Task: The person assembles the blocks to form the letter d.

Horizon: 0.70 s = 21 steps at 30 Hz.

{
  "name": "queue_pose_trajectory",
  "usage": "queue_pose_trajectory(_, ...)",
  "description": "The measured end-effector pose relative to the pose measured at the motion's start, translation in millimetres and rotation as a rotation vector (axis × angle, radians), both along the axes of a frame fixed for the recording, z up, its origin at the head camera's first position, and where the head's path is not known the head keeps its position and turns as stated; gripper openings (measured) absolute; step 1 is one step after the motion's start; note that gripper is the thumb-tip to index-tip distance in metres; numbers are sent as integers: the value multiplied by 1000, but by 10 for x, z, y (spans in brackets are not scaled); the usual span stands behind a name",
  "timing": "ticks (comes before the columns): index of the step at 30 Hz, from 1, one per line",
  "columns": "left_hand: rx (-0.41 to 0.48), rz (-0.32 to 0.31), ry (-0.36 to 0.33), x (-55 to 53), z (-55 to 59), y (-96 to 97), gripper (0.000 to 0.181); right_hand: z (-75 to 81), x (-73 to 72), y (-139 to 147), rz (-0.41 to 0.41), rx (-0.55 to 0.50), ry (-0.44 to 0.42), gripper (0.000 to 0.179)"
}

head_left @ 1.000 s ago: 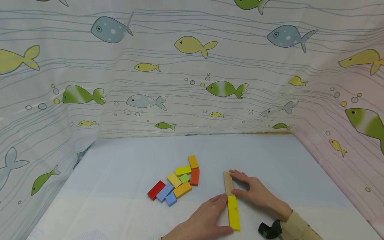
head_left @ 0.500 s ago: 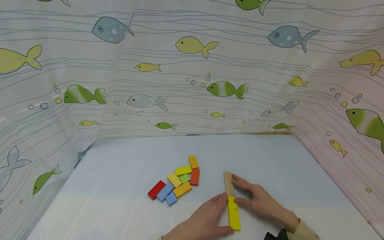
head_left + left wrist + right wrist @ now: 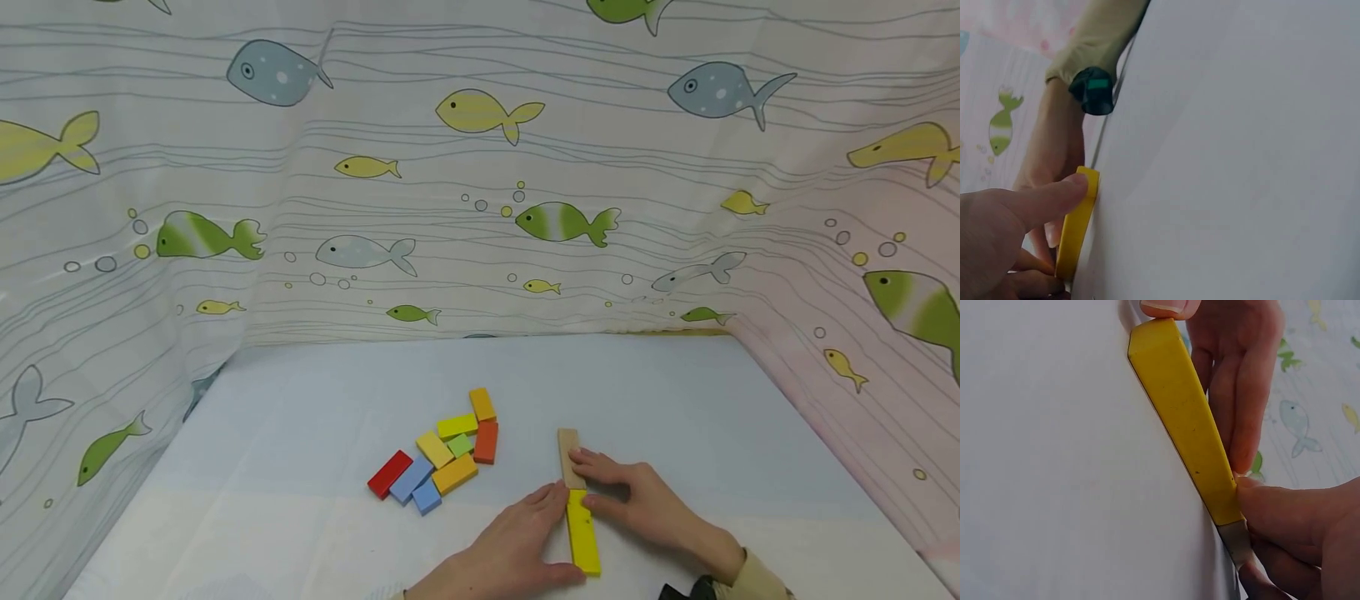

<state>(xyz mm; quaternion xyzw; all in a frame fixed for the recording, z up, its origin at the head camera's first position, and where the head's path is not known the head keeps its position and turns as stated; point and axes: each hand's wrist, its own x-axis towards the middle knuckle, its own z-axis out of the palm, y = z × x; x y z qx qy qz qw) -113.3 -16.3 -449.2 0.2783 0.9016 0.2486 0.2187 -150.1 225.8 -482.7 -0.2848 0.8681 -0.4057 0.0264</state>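
A long yellow wooden block [image 3: 583,542] and a plain wooden block [image 3: 567,442] lie end to end in a row on the table. My left hand [image 3: 517,542] holds the yellow block, its thumb at the near end and fingertips along the left side by the joint. From the right, my right hand [image 3: 641,502] touches the row. Its thumb rests against the yellow block near the joint, and its forefinger against the plain block. The right wrist view shows the yellow block [image 3: 1179,419] meeting the plain block [image 3: 1233,540], partly hidden by right fingers.
Left of the row lies a cluster of several coloured blocks, with a red block [image 3: 390,475], a blue block [image 3: 412,481], an orange block [image 3: 455,475] and a small green block [image 3: 460,446] among them. Fish-printed cloth [image 3: 450,225] surrounds the white table [image 3: 315,400].
My right hand has slid toward me along the row: its thumb moved from the plain block to the yellow one, and its forefinger left the plain block's far end. The left hand stays put.
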Motion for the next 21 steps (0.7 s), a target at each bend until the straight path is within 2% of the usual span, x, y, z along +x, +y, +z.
queue_pose_trajectory(7,7,7,-3,-3,7,-1,92,37,31,-59,-54,21,10,51)
queue_pose_trajectory(12,-2,4,22,-1,14,-9,91,44,39,-81,-61,35,0,51)
queue_pose_trajectory(21,13,-19,11,-10,29,-33,89,58,57,-90,-69,57,-17,52)
